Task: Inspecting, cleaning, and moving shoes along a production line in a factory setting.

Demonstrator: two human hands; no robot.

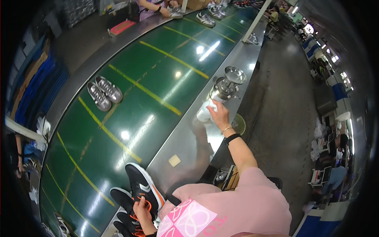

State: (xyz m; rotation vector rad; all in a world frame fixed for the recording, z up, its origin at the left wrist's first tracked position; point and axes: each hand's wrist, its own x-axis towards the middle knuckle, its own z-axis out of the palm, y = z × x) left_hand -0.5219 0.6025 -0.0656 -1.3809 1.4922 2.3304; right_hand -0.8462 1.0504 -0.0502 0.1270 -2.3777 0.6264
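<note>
My left hand [143, 211] is closed on a black sneaker [139, 179] with a white sole and orange trim, gripping it near the orange laces. The shoe is tilted over the near edge of the green conveyor belt. Other black sneakers [121, 197] lie close beside it. Stretched forward over the metal ledge, my right hand [220, 115] pinches at the top of a white, rounded object [203, 113], whose exact kind I cannot make out. Just beyond the fingers stands a metal pot [223, 90] with a shallow metal dish [235, 75] on top.
A pair of silver sneakers [103, 93] sits on the green belt [158, 75] with yellow lines. On the metal ledge [189, 146] lies a small beige square [174, 160]. A yellowish round bin [239, 124] is beside the ledge. Across the belt, a co-worker [152, 8] handles a shoe.
</note>
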